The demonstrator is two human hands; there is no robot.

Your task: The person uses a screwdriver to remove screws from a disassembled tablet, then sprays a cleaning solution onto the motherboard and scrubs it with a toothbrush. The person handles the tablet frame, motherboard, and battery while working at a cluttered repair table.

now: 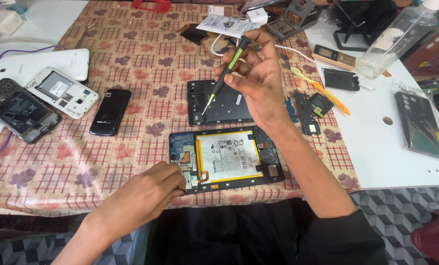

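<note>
Left hand (153, 189) touches opened tablet (226, 158) — right hand (256, 73) lifts screwdriver (225, 73) above.

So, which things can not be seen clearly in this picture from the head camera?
- Fingertips of the left hand: they cover the corner of the opened tablet under them.
- Tip of the screwdriver in the right hand: too small to tell its type.
- Clear bottle: cut off by the top edge.

Patterned tablecloth (141, 59) under opened tablet (226, 157), black phone (110, 111), detached frame (219, 103).
</note>
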